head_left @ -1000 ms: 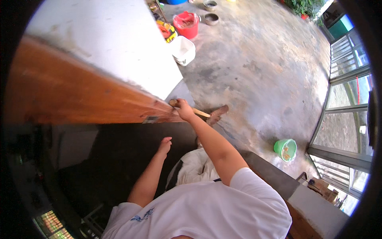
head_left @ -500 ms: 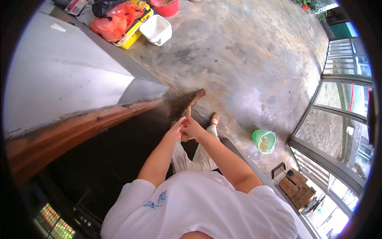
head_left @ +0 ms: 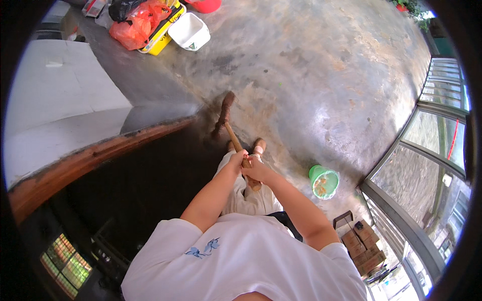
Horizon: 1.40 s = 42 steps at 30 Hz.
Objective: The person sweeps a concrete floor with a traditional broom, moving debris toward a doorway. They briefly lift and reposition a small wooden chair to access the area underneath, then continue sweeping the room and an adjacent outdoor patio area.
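In both my hands is a broom (head_left: 225, 108) with a pale wooden handle and a reddish-brown, wide, frayed head. The head is on the floor ahead of my feet, by the edge of a dark doorway. My left hand (head_left: 238, 158) is closed round the handle at about its middle. Just below and to the right of it, my right hand (head_left: 257, 170) grips the handle closer to its thick butt end, which points back at my body. My brown shoes (head_left: 259, 145) stand just short of the broom head.
A green bin (head_left: 316, 176) with a liner and scraps stands to my right. Stacked cardboard boxes (head_left: 362, 244) sit near the window wall (head_left: 396, 208). Far left are a white tub (head_left: 188, 32), a yellow case (head_left: 161, 42) and an orange plastic bag (head_left: 143, 27). A white door (head_left: 65, 90) borders the left.
The broom head has swung left and farther out, and its handle now slants from far left to near right. My hands have shifted with it and come slightly apart. My view has turned a little.
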Each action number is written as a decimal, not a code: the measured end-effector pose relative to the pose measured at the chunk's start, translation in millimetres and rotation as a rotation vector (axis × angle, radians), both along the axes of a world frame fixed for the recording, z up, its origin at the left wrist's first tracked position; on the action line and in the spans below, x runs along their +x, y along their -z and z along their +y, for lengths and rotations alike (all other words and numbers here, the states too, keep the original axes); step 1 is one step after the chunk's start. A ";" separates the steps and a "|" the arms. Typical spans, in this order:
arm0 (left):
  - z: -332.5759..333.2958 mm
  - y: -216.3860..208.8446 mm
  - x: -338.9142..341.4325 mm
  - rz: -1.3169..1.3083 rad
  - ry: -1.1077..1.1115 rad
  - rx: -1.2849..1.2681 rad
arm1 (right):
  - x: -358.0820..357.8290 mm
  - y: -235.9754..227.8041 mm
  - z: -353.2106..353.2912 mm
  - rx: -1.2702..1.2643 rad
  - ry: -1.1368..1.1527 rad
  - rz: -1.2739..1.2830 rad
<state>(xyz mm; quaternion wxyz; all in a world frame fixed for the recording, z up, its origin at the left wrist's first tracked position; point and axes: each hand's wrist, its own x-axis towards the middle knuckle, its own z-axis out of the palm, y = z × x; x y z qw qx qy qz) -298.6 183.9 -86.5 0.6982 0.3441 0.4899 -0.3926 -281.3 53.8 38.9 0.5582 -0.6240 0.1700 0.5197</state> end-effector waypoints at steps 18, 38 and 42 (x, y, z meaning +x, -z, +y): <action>-91.1 64.0 35.1 0.125 -0.027 0.043 | 58.2 49.6 -69.3 -0.133 0.152 0.213; -85.5 131.1 75.8 -0.069 0.355 0.665 | 60.1 87.5 -42.9 -0.776 -0.748 -0.591; -138.7 139.8 69.7 0.019 0.248 0.395 | 64.8 99.0 -99.8 -0.737 -0.698 -0.503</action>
